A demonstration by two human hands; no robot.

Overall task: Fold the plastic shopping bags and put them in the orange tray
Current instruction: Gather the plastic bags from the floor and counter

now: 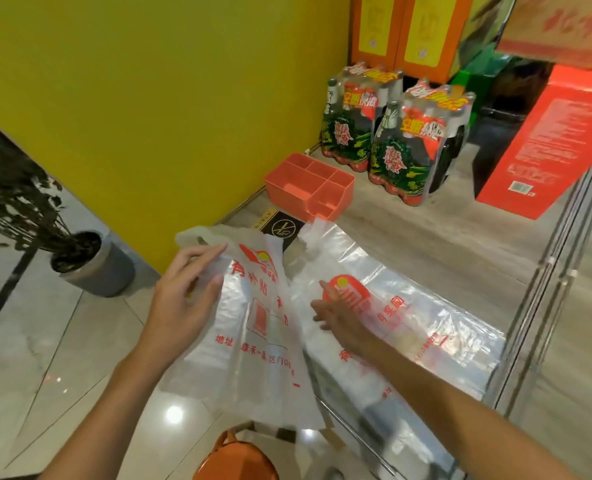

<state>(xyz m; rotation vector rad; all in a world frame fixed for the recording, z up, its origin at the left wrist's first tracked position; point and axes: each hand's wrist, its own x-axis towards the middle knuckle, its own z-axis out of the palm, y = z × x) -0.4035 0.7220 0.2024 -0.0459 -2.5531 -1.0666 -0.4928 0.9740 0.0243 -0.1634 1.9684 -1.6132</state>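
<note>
A clear plastic shopping bag with red print hangs over the near edge of the counter. My left hand holds its upper left side near the handle, thumb and fingers pinching the film. A second clear bag with a red logo lies flat on the counter to the right. My right hand lies on it with straight fingers, pressing beside the logo. The orange tray, split into compartments, stands farther back against the yellow wall and holds no bags.
Two shrink-wrapped bottle packs stand behind the tray, with a red carton to their right. A no-smoking sign lies flat near the tray. Metal rails run along the right. A potted plant and an orange stool are on the floor.
</note>
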